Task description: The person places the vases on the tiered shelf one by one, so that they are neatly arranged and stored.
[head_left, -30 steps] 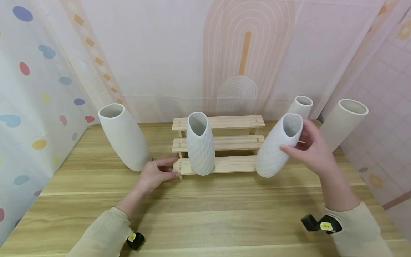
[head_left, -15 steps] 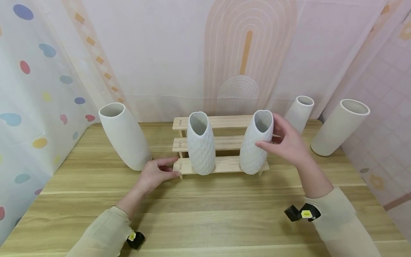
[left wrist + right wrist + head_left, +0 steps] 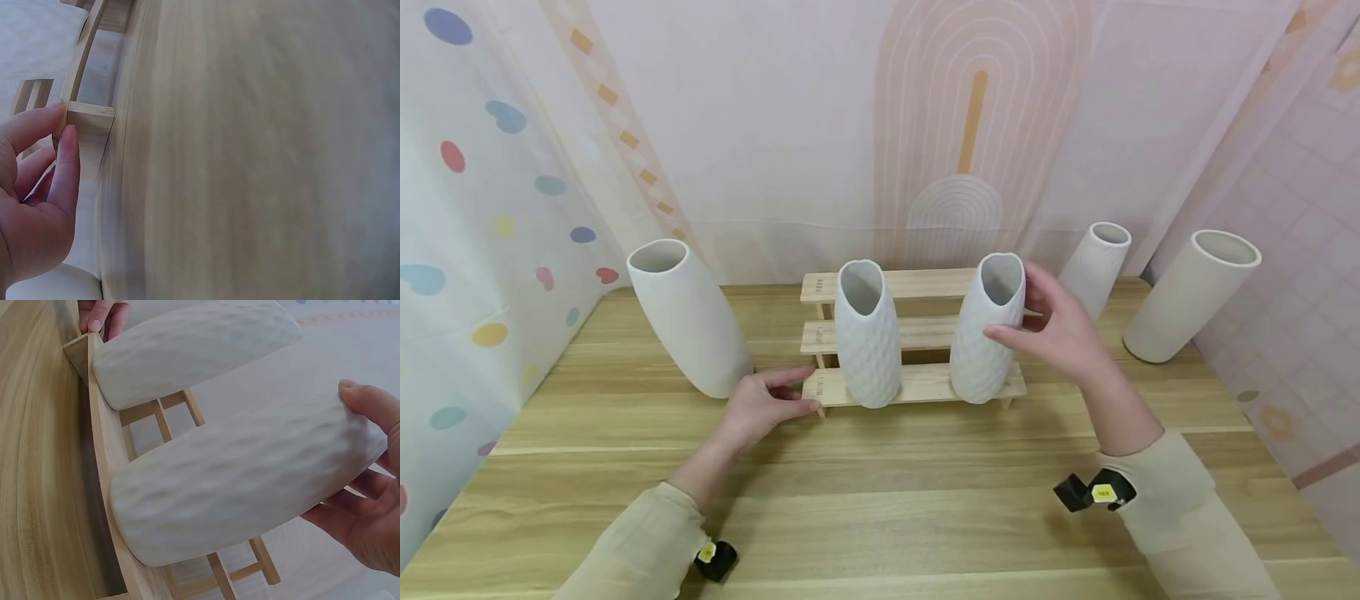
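A tiered wooden stand (image 3: pixel 928 383) sits mid-table, and my left hand (image 3: pixel 765 402) pinches the left end of its lowest step between thumb and fingers. On that step, toward the left, a white dimpled vase (image 3: pixel 871 354) stands upright. A second dimpled vase (image 3: pixel 985 350) is at the step's right part, its base right at the board in the right wrist view. My right hand (image 3: pixel 1056 327) grips this one near the top, thumb in front and fingers behind. The left wrist view shows my thumb and fingertips (image 3: pixel 70 134) at the board's corner.
A smooth white vase (image 3: pixel 696 325) stands left of the stand, close to my left hand. Behind my right hand are a narrow ribbed vase (image 3: pixel 1093 275) and a cylindrical vase (image 3: pixel 1187 300). A patterned cloth (image 3: pixel 775 125) hangs behind the wooden table (image 3: pixel 880 517).
My right hand has carried the second dimpled vase leftward from beside the stand's right end onto the lowest step. The left hand has stayed at the stand's left end.
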Demonstrator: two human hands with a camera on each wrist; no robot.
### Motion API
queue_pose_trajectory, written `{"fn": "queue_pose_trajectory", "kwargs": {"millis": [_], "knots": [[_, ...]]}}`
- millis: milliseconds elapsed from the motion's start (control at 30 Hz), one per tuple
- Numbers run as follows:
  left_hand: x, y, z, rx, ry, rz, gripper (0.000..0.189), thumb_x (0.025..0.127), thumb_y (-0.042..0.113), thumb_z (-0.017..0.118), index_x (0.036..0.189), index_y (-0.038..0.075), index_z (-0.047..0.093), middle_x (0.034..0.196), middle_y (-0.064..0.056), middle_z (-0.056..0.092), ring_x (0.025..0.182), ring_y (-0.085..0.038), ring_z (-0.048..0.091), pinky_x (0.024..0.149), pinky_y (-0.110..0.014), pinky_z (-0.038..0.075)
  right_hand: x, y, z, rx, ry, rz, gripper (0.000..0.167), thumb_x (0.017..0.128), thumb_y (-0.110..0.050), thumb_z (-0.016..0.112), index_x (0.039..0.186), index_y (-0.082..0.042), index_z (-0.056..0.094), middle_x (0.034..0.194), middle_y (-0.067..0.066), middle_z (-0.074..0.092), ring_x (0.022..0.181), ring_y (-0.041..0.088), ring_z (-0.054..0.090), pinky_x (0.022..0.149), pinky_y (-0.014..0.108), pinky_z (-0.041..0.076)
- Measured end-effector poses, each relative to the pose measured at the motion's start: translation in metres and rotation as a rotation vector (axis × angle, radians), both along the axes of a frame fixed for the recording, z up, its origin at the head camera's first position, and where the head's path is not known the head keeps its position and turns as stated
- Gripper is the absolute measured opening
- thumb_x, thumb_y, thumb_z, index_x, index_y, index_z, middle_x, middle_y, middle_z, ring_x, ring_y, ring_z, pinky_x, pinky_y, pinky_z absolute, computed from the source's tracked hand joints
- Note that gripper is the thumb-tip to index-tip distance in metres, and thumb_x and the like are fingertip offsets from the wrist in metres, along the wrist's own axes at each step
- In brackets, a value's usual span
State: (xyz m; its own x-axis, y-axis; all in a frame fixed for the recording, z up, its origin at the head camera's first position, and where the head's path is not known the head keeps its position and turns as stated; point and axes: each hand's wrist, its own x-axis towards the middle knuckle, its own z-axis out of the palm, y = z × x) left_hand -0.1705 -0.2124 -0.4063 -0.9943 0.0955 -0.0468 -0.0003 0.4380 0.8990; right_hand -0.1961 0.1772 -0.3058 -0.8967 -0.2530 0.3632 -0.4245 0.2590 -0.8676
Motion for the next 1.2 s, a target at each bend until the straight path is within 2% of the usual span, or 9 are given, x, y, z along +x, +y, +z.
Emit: {"fn": "queue_pose_trajectory", "kwargs": {"millis": [267, 467, 667, 900, 1067, 1200], "knots": [[0.0, 0.0, 0.0, -0.003, -0.004, 0.001, 0.057, 0.077, 0.014, 0.087, 0.129, 0.005, 0.066, 0.13, -0.017, 0.062, 0.09, -0.017, 0.062, 0.071, -0.023, 0.052, -0.001, -0.004, 0.0, 0.004, -0.017, 0.01, 0.074, 0.078, 0.005, 0.08, 0.143, -0.006, 0.047, 0.124, 0.011, 0.06, 0.106, 0.016, 0.062, 0.088, 0.03, 0.052], [0.0, 0.0, 0.001, -0.01, -0.008, 0.003, 0.057, 0.077, 0.014, 0.087, 0.129, 0.006, 0.066, 0.129, -0.017, 0.062, 0.09, -0.018, 0.062, 0.071, -0.023, 0.051, 0.0, -0.003, -0.001, 0.021, -0.028, 0.013, 0.074, 0.08, 0.002, 0.079, 0.145, -0.009, 0.046, 0.127, 0.012, 0.058, 0.112, 0.021, 0.059, 0.092, 0.036, 0.05], [0.0, 0.0, 0.001, -0.008, -0.007, -0.002, 0.057, 0.078, 0.015, 0.086, 0.13, 0.006, 0.066, 0.129, -0.016, 0.063, 0.09, -0.018, 0.062, 0.07, -0.024, 0.051, -0.002, 0.003, -0.007, -0.018, 0.022, 0.057, 0.074, 0.081, 0.009, 0.074, 0.147, -0.006, 0.044, 0.128, 0.009, 0.057, 0.115, 0.02, 0.057, 0.097, 0.028, 0.046], [0.0, -0.001, 0.001, -0.013, 0.001, 0.002, 0.056, 0.077, 0.014, 0.086, 0.129, 0.005, 0.066, 0.129, -0.016, 0.062, 0.09, -0.017, 0.062, 0.071, -0.023, 0.052, 0.001, 0.027, -0.014, -0.062, 0.126, 0.118, 0.075, 0.082, 0.017, 0.068, 0.149, -0.004, 0.042, 0.131, -0.004, 0.06, 0.12, 0.012, 0.056, 0.101, 0.024, 0.042], [-0.001, -0.001, 0.001, -0.022, 0.001, -0.002, 0.057, 0.077, 0.015, 0.087, 0.129, 0.006, 0.066, 0.129, -0.016, 0.063, 0.09, -0.017, 0.062, 0.071, -0.024, 0.051, 0.006, 0.051, -0.018, -0.115, 0.154, 0.162, 0.072, 0.081, 0.025, 0.062, 0.146, -0.002, 0.046, 0.13, 0.002, 0.064, 0.12, 0.014, 0.059, 0.102, 0.022, 0.041], [-0.001, 0.0, 0.001, -0.015, 0.0, -0.007, 0.057, 0.077, 0.015, 0.086, 0.13, 0.006, 0.066, 0.13, -0.016, 0.062, 0.09, -0.018, 0.062, 0.071, -0.024, 0.052, 0.01, 0.068, -0.02, -0.162, 0.158, 0.158, 0.072, 0.079, 0.03, 0.057, 0.144, -0.001, 0.048, 0.128, 0.004, 0.066, 0.118, 0.013, 0.06, 0.101, 0.021, 0.041]]}}
